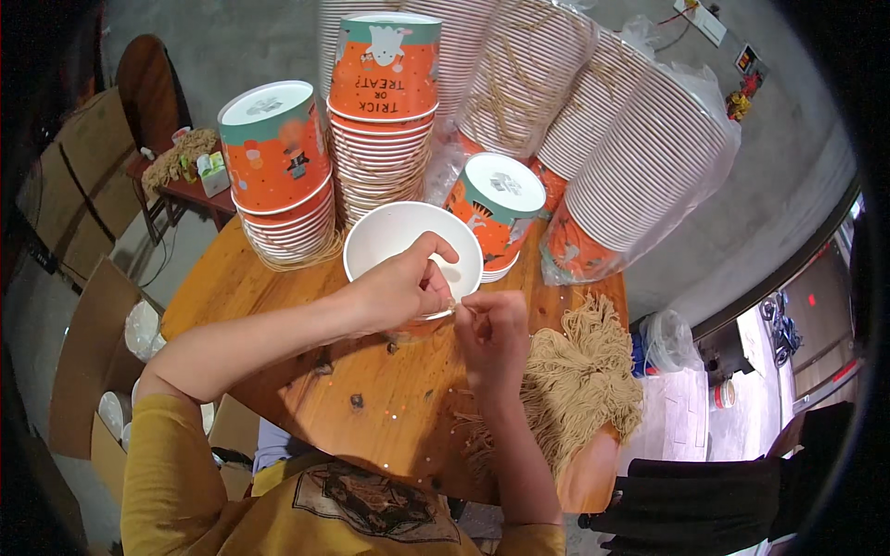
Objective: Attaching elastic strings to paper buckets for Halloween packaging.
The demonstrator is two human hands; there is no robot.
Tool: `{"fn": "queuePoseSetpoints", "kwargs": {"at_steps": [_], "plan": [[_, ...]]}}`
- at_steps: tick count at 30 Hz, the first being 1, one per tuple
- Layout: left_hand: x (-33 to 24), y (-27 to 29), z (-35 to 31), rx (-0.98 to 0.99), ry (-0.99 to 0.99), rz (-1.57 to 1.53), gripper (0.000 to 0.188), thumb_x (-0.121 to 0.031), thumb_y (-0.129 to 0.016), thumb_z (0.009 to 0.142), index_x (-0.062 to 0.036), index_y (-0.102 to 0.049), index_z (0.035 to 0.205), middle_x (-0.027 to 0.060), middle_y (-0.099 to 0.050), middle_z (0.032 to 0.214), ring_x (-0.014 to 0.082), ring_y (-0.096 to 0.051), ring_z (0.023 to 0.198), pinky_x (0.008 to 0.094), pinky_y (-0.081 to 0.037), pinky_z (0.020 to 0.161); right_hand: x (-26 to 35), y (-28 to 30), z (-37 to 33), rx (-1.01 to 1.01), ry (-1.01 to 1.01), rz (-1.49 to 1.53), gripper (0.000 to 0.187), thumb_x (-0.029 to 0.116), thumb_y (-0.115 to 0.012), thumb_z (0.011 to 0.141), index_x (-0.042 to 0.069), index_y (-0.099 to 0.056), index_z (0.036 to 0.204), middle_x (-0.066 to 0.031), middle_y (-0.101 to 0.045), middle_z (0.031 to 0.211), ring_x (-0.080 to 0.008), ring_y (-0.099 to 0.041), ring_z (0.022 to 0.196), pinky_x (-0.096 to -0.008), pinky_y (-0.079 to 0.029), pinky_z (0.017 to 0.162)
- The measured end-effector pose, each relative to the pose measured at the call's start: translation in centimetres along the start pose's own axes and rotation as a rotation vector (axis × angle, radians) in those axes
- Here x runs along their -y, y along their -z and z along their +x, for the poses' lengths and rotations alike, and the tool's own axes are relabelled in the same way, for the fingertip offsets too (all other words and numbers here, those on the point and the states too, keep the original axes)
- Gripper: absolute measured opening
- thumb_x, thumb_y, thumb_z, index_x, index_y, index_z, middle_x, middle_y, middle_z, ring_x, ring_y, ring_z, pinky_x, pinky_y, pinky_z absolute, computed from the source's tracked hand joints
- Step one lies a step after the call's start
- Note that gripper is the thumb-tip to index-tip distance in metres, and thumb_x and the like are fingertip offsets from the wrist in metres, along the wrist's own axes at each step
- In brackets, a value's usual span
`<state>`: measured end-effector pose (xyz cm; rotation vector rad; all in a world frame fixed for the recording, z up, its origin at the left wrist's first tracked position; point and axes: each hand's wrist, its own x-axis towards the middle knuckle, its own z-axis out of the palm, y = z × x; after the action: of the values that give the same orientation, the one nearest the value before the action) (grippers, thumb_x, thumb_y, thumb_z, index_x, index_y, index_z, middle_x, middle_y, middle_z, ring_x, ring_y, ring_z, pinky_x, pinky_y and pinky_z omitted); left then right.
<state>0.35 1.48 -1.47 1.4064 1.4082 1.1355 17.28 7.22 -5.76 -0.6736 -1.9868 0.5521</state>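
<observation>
A white-lined paper bucket (385, 243) lies tipped in front of me, its open mouth toward me. My left hand (408, 281) reaches over its near rim, thumb and fingers pinched together at the edge. Beside it, my right hand (493, 335) is pinched at the same spot on the rim. A small bit of tan cord (452, 305) shows between the fingertips of both hands; most of it is hidden. Close to my right forearm lies a big loose heap of tan cords (589, 375) on the wooden table (343, 408).
Upside-down orange and green bucket stacks (278, 176), (385, 88) stand behind, tan cords hanging among their rims. A shorter stack (496, 208) is right of the bucket. Tall plastic-wrapped stacks (640, 167) lean against the wall. An open cardboard box (88, 371) sits at left.
</observation>
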Motion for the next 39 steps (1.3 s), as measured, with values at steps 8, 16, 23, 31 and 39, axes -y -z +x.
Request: {"fn": "queuePoseSetpoints", "kwargs": {"at_steps": [8, 16, 23, 31, 39], "plan": [[-1.0, -0.1, -0.3, 0.023, 0.043, 0.02, 0.044, -0.005, -0.062, 0.09, -0.0058, -0.034, 0.124, 0.0017, -0.054, 0.085, 0.0075, -0.051, 0.077, 0.0215, -0.044, 0.066, 0.5, 1.0, 0.5, 0.052, 0.146, -0.15, 0.02, 0.007, -0.07, 0.079, 0.012, -0.058, 0.094, -0.0044, -0.053, 0.09, -0.021, -0.057, 0.073, -0.0336, -0.048, 0.058], [-0.6, -0.4, -0.1, -0.023, 0.023, 0.034, 0.042, -0.006, -0.063, 0.089, -0.0031, -0.035, 0.12, 0.004, -0.056, 0.082, 0.0101, -0.054, 0.073, 0.0245, -0.046, 0.064, 0.0, 1.4, 1.2, 0.039, 0.362, -0.287, 0.018, 0.005, -0.071, 0.077, 0.01, -0.059, 0.089, -0.0051, -0.057, 0.085, -0.0216, -0.058, 0.071, -0.0339, -0.048, 0.057], [-0.1, -0.4, -0.2, -0.059, -0.048, 0.149, 0.041, -0.009, -0.063, 0.087, -0.0008, -0.037, 0.117, 0.0073, -0.057, 0.08, 0.0164, -0.058, 0.072, 0.0305, -0.048, 0.067, 0.2, 1.8, 1.9, 0.126, 0.288, -0.181, 0.018, 0.004, -0.071, 0.076, 0.009, -0.059, 0.088, -0.0055, -0.055, 0.079, -0.0221, -0.057, 0.068, -0.033, -0.047, 0.057], [0.2, -1.0, -0.2, -0.038, -0.133, 0.2, 0.038, -0.004, -0.057, 0.086, -0.0055, -0.035, 0.117, 0.0082, -0.057, 0.08, 0.0196, -0.06, 0.073, 0.0324, -0.048, 0.067, 0.5, 1.4, 2.3, 0.263, 0.018, -0.148, 0.012, 0.001, -0.067, 0.076, 0.005, -0.058, 0.082, -0.0045, -0.053, 0.075, -0.0147, -0.055, 0.063, -0.0285, -0.044, 0.055], [0.4, -1.5, -0.2, -0.056, -0.241, 0.252, 0.036, -0.001, -0.056, 0.084, -0.006, -0.037, 0.115, 0.0075, -0.055, 0.078, 0.0199, -0.058, 0.07, 0.0325, -0.047, 0.065, 1.2, 2.6, 3.0, 0.443, -0.677, 0.461, 0.01, 0.012, -0.057, 0.088, 0.005, -0.06, 0.083, 0.0043, -0.048, 0.068, -0.0022, -0.043, 0.058, -0.0203, -0.035, 0.05]]}}
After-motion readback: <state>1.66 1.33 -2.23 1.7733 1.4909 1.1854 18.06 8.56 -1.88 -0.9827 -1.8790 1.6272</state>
